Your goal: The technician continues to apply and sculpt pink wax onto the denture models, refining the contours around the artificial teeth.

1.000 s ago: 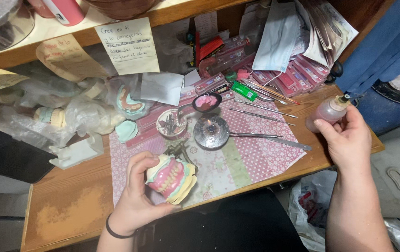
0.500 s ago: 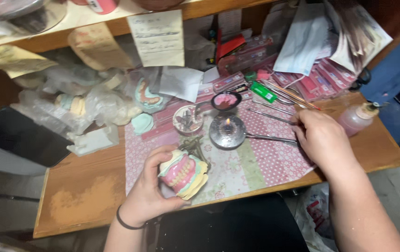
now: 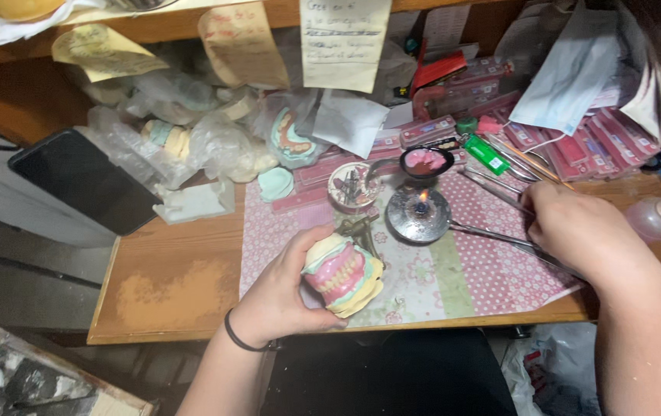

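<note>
Holding the set of fake teeth [image 3: 342, 276] near the desk's [image 3: 169, 281] front edge, the left hand [image 3: 288, 289] wraps tight around it. Toward the right edge, the right hand [image 3: 581, 231] lies curled on thin metal tools [image 3: 492, 231] beside the small burner [image 3: 418, 213].

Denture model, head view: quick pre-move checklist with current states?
1. Left hand grips the denture model: ok.
2. Model held over the patterned mat, not the table edge: ok.
3. Burner flame lit, apart from both hands: ok.
4. Right hand rests on the metal instruments; which one it grips: cannot tell.
5. Squeeze bottle upright, clear of the right hand: ok.
</note>
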